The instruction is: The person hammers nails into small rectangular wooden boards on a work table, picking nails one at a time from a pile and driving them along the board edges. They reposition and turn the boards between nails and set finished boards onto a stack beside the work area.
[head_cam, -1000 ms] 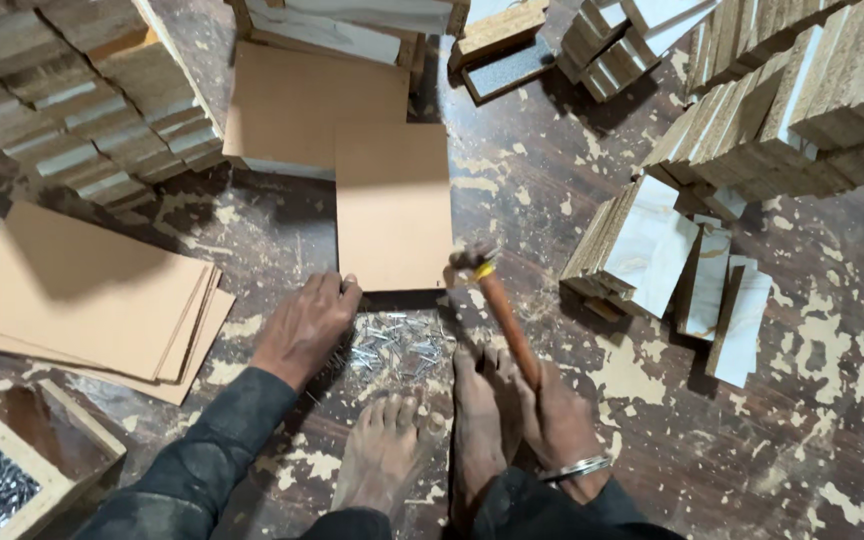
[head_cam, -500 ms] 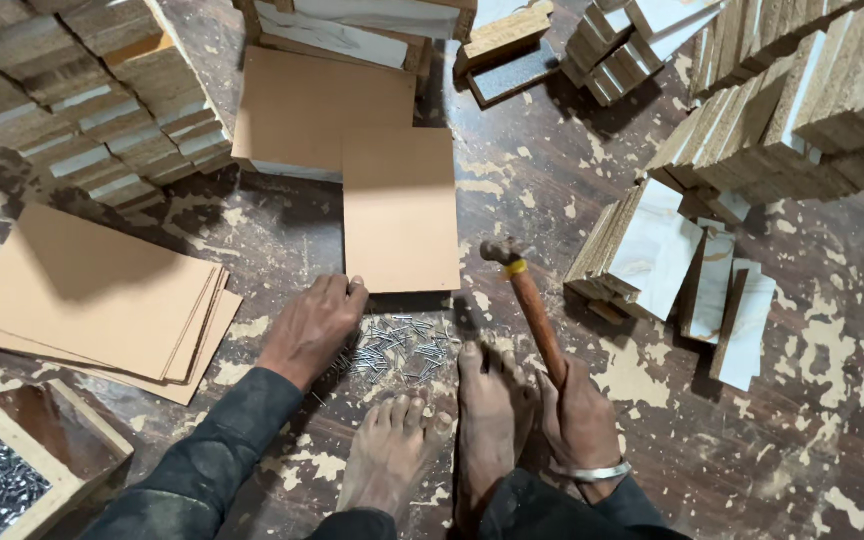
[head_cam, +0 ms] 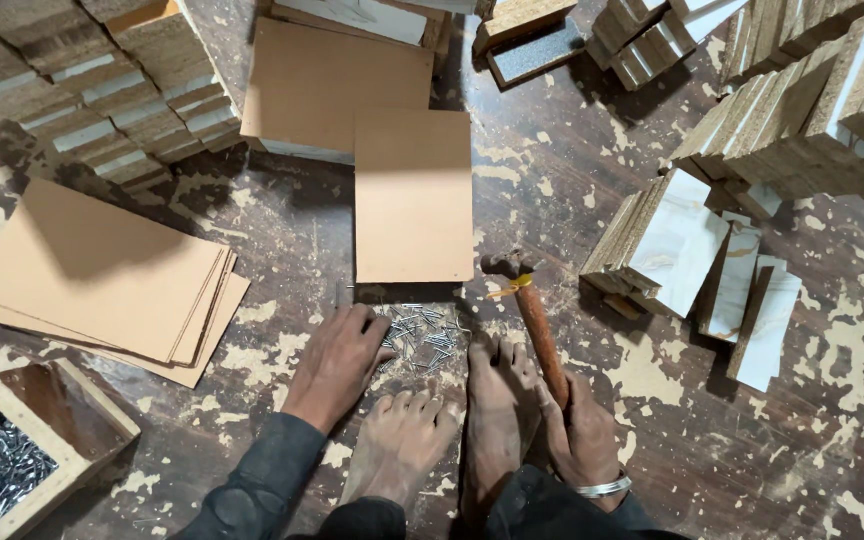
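Two hands are working low over the floor (head_cam: 592, 180), beside the person's bare feet (head_cam: 452, 425). Left hand (head_cam: 340, 362) is lying flat, fingers spread and open, gripping nothing; its fingertips are touching the edge of a loose pile of nails (head_cam: 422, 335). Right hand (head_cam: 582, 432), wearing a metal bangle (head_cam: 604, 488) at the wrist, is closing firmly around the lower end of a hammer (head_cam: 530, 318); the wooden handle is slanting up and away from the person, and the dark head is resting near the bottom right corner of a single brown board (head_cam: 414, 195).

That board is lying flat just beyond the nails, its far edge overlapping a larger board (head_cam: 322, 85). Farther left, a fanned stack of thin brown sheets (head_cam: 102, 270) is lying on the floor, and an open wooden box (head_cam: 42, 440) holding more nails is sitting at the lower left. To the right, white-faced panels (head_cam: 682, 245) are leaning against each other, with rows of chipboard pieces (head_cam: 812, 100) stacked behind them.
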### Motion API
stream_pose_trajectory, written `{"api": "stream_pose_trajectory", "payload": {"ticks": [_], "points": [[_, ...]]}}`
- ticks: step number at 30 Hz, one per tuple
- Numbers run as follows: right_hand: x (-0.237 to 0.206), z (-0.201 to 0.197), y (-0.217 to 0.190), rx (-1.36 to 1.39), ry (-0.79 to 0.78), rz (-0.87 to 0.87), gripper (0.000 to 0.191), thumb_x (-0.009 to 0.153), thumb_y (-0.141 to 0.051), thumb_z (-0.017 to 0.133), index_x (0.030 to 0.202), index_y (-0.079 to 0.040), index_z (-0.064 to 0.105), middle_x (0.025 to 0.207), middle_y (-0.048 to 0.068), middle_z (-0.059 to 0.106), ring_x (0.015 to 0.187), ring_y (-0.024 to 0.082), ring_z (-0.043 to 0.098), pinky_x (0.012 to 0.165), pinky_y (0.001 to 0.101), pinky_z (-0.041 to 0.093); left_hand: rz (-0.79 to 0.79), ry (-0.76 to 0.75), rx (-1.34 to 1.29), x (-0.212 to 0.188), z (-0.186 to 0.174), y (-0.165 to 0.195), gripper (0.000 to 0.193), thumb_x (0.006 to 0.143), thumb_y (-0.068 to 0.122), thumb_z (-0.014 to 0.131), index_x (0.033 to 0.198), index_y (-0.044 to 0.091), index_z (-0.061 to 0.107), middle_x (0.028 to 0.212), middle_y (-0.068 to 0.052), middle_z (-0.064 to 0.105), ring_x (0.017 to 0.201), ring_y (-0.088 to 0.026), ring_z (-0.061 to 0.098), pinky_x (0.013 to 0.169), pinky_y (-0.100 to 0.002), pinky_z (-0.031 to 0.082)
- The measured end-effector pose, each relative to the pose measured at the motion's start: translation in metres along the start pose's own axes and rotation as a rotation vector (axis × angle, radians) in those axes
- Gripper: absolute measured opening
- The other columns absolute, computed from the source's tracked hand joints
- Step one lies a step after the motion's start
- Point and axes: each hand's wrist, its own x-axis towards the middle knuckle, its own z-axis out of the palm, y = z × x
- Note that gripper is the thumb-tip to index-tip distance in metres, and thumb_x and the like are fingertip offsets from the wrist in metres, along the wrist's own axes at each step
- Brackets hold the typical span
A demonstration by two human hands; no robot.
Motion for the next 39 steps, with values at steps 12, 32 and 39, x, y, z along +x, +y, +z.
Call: {"api": "stream_pose_trajectory", "payload": {"ticks": [12, 32, 39], "points": [[0.002, 0.005, -0.010, 0.053, -0.020, 0.000, 0.037, 0.092, -0.017, 0.065, 0.126, -0.007, 0.056, 0.076, 0.018, 0.070, 0.067, 0.036, 0.073, 0.057, 0.0447, 0.054, -0.187, 0.100, -0.342, -0.008, 0.005, -0.002, 0.008, 0.096, 0.008, 0.066, 0.101, 0.002, 0.065, 0.088, -0.012, 0.069, 0.079, -0.025, 0.066, 0.074, -0.040, 0.054], [0.020, 0.004, -0.039, 0.138, -0.137, -0.108, 0.043, 0.088, -0.014, 0.066, 0.128, -0.003, 0.057, 0.090, 0.023, 0.072, 0.080, 0.042, 0.073, 0.065, 0.0459, 0.055, -0.349, 0.378, -0.770, 0.023, -0.008, 0.004, 0.016, 0.089, 0.003, 0.072, 0.101, 0.009, 0.081, 0.100, -0.008, 0.076, 0.081, -0.017, 0.074, 0.069, -0.027, 0.061], [0.027, 0.007, -0.046, 0.126, -0.167, -0.229, 0.046, 0.090, -0.012, 0.067, 0.133, -0.001, 0.054, 0.111, 0.028, 0.070, 0.095, 0.042, 0.074, 0.077, 0.0436, 0.060, -0.097, 0.537, -0.419, 0.038, -0.004, -0.006, 0.017, 0.086, 0.005, 0.076, 0.102, 0.009, 0.078, 0.098, -0.007, 0.072, 0.090, -0.021, 0.068, 0.079, -0.032, 0.056]]}}
